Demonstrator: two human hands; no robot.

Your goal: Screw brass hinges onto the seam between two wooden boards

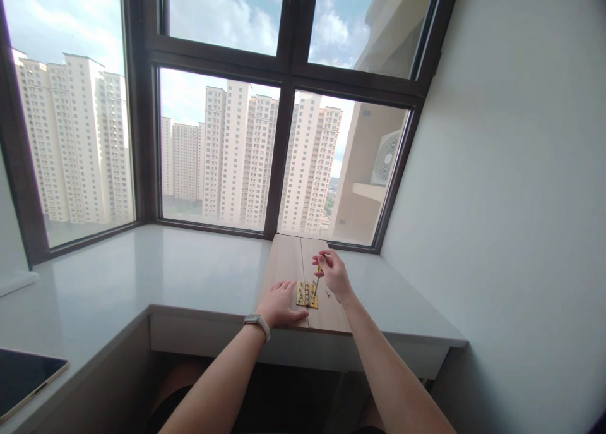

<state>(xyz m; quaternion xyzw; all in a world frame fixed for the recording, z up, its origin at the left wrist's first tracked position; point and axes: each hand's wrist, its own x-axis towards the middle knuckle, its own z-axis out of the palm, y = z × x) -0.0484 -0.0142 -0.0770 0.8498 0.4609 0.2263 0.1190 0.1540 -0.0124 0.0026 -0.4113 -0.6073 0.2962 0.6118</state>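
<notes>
The hinge (307, 294) lies opened out across the seam between two pale boards, one leaf on the left board (279, 268) and one on the right board (314, 247). The boards rest side by side on the white worktop (213, 263), below the window (279, 156). The left hand (280, 304) is spread on the left board beside the hinge, fingers extended and thumb reaching along the near end; it grips nothing. The right hand (332, 273) is curled around the handle of a screwdriver (317, 283), whose shaft slants down to the right leaf. Whether the tip sits in a screw head is too small to tell. A loose screw (327, 293) lies on the right board, just beside the hinge.

The hinge looks like brass-coloured metal: probably stiff, smooth, light enough for one hand and hard to damage, though its leaves may swing at the knuckle. It is best pressed flat by its outer edges, clear of the screw holes. The boards seem rigid and fairly light, and could slide on the glossy worktop, so a broad palm near the seam suits them. The screwdriver calls for a fingertip hold high on the handle. The screw is tiny, likely to roll, and best pinched by its head.
</notes>
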